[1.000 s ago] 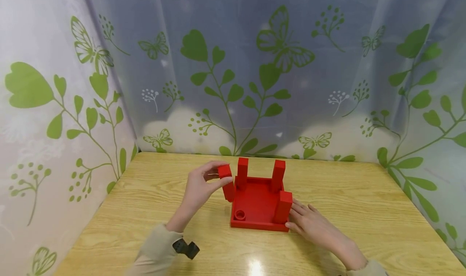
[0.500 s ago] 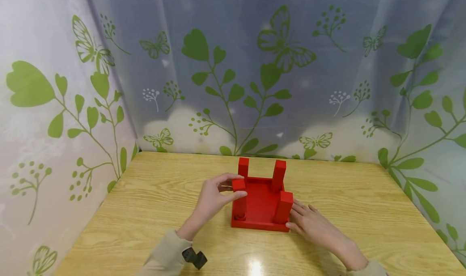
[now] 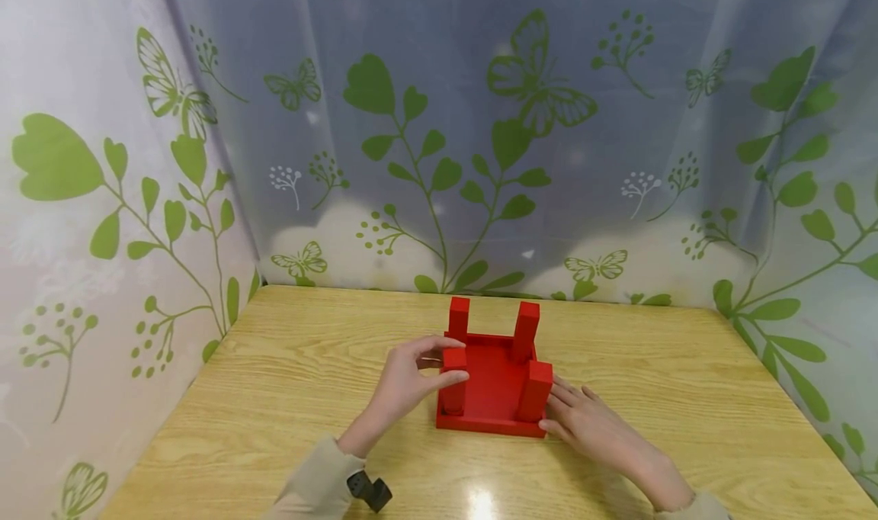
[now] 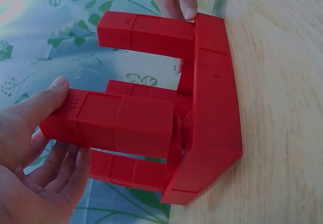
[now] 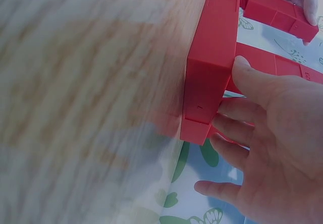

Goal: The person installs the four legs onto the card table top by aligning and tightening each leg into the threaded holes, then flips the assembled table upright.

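A red square tray-like base [image 3: 490,386] with a raised rim lies on the table, and three red block legs stand upright on it: a far-left leg [image 3: 459,316], a far-right leg [image 3: 525,333] and a near-right leg [image 3: 534,392]. My left hand [image 3: 408,379] pinches the top of another red leg [image 4: 126,123] between thumb and fingers at the near-left corner. Between that leg and the base, a narrow gap with a round fitting [image 4: 184,130] shows in the left wrist view. My right hand [image 3: 590,425] rests against the base's right side, thumb at the near corner, fingers fairly straight.
The wooden table [image 3: 288,352] extends around the base. A patterned curtain [image 3: 439,162] hangs behind the table's back edge and along both sides. A black strap device [image 3: 369,492] sits on the left sleeve.
My left hand has moved right and toward me with the leg, from beside the base to the near-left corner, then lowered it slightly. The right hand has stayed in place.
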A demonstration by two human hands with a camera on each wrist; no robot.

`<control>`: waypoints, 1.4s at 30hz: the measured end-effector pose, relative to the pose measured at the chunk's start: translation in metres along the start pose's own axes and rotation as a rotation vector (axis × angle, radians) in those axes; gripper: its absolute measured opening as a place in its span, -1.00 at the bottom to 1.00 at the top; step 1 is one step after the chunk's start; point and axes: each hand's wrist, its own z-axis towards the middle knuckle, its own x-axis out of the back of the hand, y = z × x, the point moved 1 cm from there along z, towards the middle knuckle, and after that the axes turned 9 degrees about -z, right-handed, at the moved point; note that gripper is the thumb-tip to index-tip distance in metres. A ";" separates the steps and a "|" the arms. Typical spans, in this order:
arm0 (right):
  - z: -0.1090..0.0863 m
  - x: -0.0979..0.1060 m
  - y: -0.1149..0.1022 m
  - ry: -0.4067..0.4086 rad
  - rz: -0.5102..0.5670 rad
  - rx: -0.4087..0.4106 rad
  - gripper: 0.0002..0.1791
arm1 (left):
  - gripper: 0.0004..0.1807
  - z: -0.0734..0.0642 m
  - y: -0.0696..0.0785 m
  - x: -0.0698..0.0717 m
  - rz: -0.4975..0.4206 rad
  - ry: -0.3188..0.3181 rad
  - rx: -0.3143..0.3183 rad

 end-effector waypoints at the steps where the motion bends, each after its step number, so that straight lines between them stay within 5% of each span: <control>1: 0.000 0.000 0.000 0.001 0.001 0.000 -0.38 | -0.55 0.000 -0.001 0.000 0.003 -0.003 0.001; 11: 0.000 -0.001 0.000 0.025 -0.019 0.008 -0.42 | -0.59 0.000 -0.002 -0.007 0.042 -0.003 -0.029; 28: 0.000 0.000 0.000 0.023 -0.013 0.012 -0.41 | -0.59 -0.003 -0.002 -0.018 0.121 0.120 -0.126; 42: -0.001 0.000 -0.001 0.052 -0.026 0.021 -0.44 | -0.48 -0.007 -0.003 -0.014 0.014 0.071 -0.069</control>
